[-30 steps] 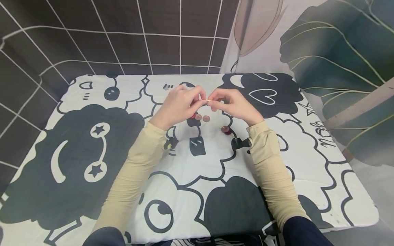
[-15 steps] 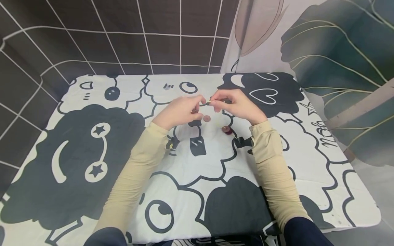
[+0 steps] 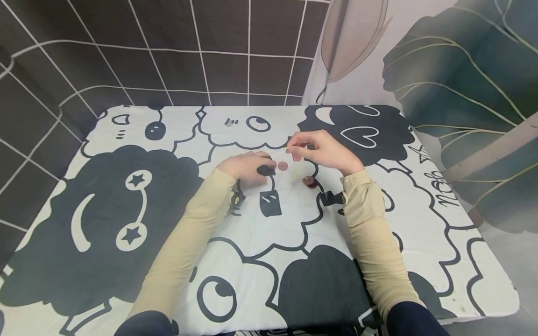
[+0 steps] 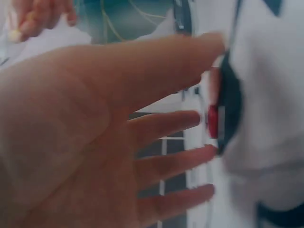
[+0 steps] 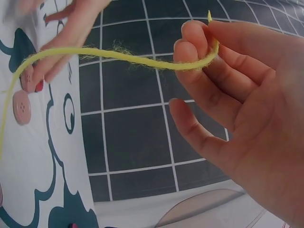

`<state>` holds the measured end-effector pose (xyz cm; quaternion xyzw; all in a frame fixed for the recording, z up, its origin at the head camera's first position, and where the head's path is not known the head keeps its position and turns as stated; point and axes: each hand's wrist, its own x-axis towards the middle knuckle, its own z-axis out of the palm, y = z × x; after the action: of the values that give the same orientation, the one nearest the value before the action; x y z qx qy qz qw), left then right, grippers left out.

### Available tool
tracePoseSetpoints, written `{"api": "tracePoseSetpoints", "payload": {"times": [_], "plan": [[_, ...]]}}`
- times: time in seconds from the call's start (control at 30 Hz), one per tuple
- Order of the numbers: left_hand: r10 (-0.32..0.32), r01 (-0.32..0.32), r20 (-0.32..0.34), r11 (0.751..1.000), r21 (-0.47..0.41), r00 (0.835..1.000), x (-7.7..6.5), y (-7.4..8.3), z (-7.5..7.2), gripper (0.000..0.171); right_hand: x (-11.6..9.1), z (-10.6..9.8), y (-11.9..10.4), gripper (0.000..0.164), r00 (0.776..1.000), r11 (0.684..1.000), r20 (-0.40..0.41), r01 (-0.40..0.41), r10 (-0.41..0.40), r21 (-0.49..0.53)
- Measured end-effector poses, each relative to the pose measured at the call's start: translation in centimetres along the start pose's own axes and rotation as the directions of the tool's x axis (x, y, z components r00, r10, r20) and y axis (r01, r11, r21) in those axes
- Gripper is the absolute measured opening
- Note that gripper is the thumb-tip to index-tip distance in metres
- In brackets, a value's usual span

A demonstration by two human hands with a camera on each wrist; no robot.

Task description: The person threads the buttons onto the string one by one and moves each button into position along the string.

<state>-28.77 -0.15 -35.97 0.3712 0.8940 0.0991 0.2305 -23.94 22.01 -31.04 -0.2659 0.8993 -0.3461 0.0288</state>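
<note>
My right hand (image 3: 321,149) pinches a strand of fuzzy yellow yarn (image 5: 137,60) near its tip, between thumb and index finger. In the right wrist view the rest of the yarn sags in a curve toward the table. My left hand (image 3: 248,168) is low over the table, fingers spread and thumb apart. Its fingertips are at a red button (image 4: 213,121) and a pinkish button beside it, on a dark printed patch. Another pinkish button (image 3: 282,166), with holes in its middle, lies flat just right of the left fingertips.
A pair of dark red and brownish buttons (image 3: 310,182) lies below the right hand. The tablecloth (image 3: 252,233) is white with black cartoon prints. Behind the table hangs a dark gridded cloth (image 3: 222,70), with a leaf-patterned one at right.
My left hand has left the yarn's end by the right hand and moved down and toward the person, to the buttons. The right hand still pinches the yarn, nearly in place.
</note>
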Motion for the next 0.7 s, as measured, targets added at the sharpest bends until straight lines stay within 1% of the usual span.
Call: {"api": "tracePoseSetpoints", "payload": {"times": [0.07, 0.13, 0.17, 0.23, 0.37, 0.43, 0.6, 0.7], "plan": [[0.029, -0.03, -0.074, 1.0, -0.008, 0.997, 0.6, -0.2, 0.4, 0.049, 0.0, 0.0, 0.1, 0.012, 1.0, 1.0, 0.003, 0.012, -0.012, -0.004], [0.033, -0.036, -0.138, 0.999, -0.021, 0.99, 1.2, -0.4, 0.7, 0.041, 0.1, 0.1, 0.2, 0.012, 1.0, 1.0, 0.006, 0.02, -0.02, -0.006], [0.024, -0.029, -0.161, 0.999, -0.026, 0.987, 1.4, -0.5, 0.9, 0.037, 0.1, 0.1, 0.3, 0.012, 1.0, 1.0, 0.008, 0.024, -0.024, -0.007], [-0.011, 0.002, -0.196, 0.999, -0.042, 0.981, 1.9, -0.6, 1.2, 0.037, 0.2, 0.1, 0.3, 0.011, 1.0, 1.0, 0.012, 0.026, -0.026, -0.006], [-0.074, 0.066, -0.218, 0.997, -0.046, 0.973, 2.4, -0.7, 1.6, 0.049, 0.1, 0.1, 0.4, 0.011, 0.999, 0.999, 0.025, 0.033, -0.033, -0.02], [-0.094, 0.085, -0.223, 0.995, -0.052, 0.97, 2.4, -0.8, 1.6, 0.049, 0.1, 0.0, 0.4, 0.011, 0.999, 0.999, 0.031, 0.035, -0.034, -0.023], [-0.101, 0.08, -0.249, 0.992, -0.094, 0.963, 2.3, -1.1, 1.6, 0.035, 0.1, -0.1, 0.3, 0.011, 0.998, 0.999, 0.044, 0.039, -0.038, -0.025], [-0.09, 0.062, -0.262, 0.992, -0.113, 0.961, 2.4, -1.3, 1.4, 0.032, 0.1, 0.0, 0.3, 0.012, 0.998, 0.999, 0.054, 0.044, -0.043, -0.028]]}}
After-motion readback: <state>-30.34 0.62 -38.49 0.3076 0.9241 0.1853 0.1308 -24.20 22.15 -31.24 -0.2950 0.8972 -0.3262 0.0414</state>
